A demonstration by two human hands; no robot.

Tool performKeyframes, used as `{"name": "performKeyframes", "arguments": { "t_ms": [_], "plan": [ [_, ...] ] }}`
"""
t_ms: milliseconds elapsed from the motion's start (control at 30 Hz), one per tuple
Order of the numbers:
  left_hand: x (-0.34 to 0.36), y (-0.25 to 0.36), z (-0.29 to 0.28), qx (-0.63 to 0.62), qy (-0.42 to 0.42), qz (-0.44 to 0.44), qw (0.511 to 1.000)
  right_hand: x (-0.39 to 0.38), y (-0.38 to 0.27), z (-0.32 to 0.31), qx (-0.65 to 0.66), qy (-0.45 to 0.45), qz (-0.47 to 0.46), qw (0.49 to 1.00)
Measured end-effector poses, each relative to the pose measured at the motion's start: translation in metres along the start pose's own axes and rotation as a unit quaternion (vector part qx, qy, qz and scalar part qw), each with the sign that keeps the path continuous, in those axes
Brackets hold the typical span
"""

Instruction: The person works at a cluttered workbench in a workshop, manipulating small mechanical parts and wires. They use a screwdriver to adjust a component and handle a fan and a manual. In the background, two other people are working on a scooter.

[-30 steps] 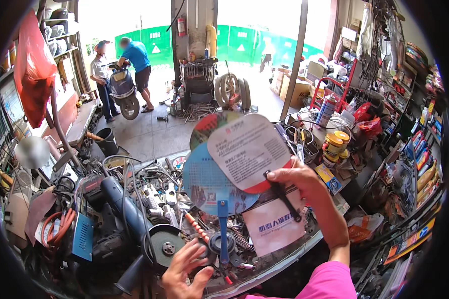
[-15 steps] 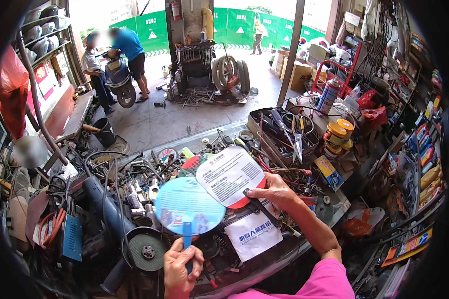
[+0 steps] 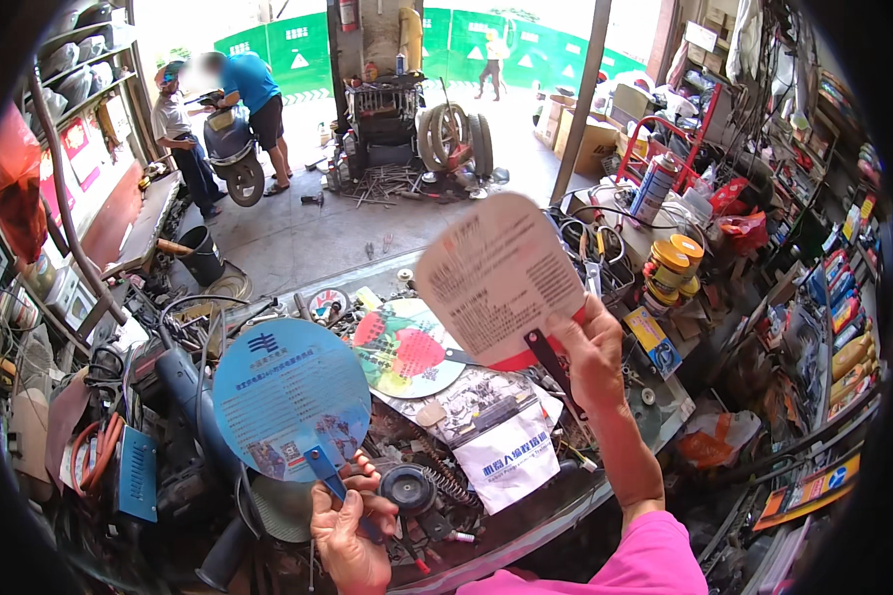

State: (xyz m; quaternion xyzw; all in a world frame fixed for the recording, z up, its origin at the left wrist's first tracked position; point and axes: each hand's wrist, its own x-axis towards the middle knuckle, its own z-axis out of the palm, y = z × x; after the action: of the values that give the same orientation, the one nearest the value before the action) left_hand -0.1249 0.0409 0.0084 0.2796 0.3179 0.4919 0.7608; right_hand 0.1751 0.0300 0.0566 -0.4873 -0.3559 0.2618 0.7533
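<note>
My left hand (image 3: 352,531), at the lower middle, grips the blue handle of a round light-blue fan (image 3: 288,392), tilted out over the bench. Higher and to the right, my right hand (image 3: 595,362) holds a rounded-square white fan (image 3: 491,273) with a red lower edge and black handle. Between them lies a multicolored round fan (image 3: 397,347) on printed sheets, with a white paper (image 3: 506,466) at their lower end. A black round part (image 3: 407,488) sits right beside my left hand.
The bench holds a grinder (image 3: 184,387), cables and piled metal parts. Yellow tubs (image 3: 670,263) stand right, beside crowded shelves. Beyond, two people (image 3: 258,104) stand at a scooter (image 3: 230,144), tires (image 3: 451,139) lean by a pillar, and another person (image 3: 491,64) is outside.
My left hand closed on the blue fan and moved it leftward. My right hand raised the white fan, after dipping, and the fans separated, exposing the multicolored fan lying between them.
</note>
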Motion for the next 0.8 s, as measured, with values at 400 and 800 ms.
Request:
{"name": "performKeyframes", "arguments": {
  "t_ms": [400,800],
  "plan": [
    [-0.017,-0.021,0.068,-0.108,0.217,0.009,0.97,-0.087,0.043,0.098,0.123,-0.154,0.286,0.938],
    [-0.03,-0.014,-0.002,-0.066,-0.02,0.036,0.997,-0.028,0.039,0.071,-0.462,-0.152,-0.153,0.86]
  ]
}}
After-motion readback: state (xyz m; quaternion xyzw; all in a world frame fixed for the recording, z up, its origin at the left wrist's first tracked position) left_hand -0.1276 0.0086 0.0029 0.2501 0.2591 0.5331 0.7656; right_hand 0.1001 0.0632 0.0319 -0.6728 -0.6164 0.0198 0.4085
